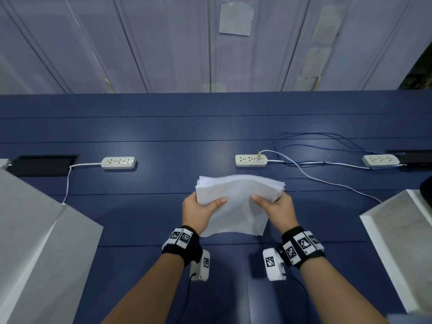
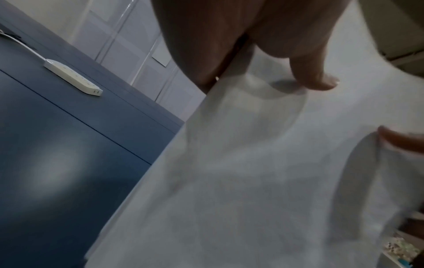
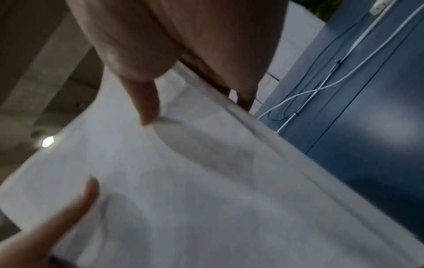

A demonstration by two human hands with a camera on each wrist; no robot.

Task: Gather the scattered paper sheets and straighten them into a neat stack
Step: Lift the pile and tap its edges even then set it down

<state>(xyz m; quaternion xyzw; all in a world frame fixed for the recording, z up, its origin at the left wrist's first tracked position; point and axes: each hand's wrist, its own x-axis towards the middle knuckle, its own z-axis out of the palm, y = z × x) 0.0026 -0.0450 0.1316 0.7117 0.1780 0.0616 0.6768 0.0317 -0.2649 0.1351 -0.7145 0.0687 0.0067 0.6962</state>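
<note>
The paper sheets point(image 1: 236, 195) held between both hands look thin, white and matt, a little bent. Under the hands, the dark blue table point(image 1: 140, 206) is smooth with a soft shine, and beyond the hands the power strips point(image 1: 251, 160) look like glossy cream plastic.

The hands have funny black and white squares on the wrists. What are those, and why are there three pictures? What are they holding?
No robot here: these are a person's two hands. The bands with checkered squares sit on the wrists, and small white cameras hang under them.

The big picture comes from a camera on the person's head, looking down. The other two come from the wrist cameras, so they look along each hand from very close and come out blurry.

The left hand and the right hand both grip a bundle of white paper, thumbs on top, lifted above the blue table. Its edges are not yet even.

On the table lie three power strips with their cables. Grey boxes stand at both sides.
</note>
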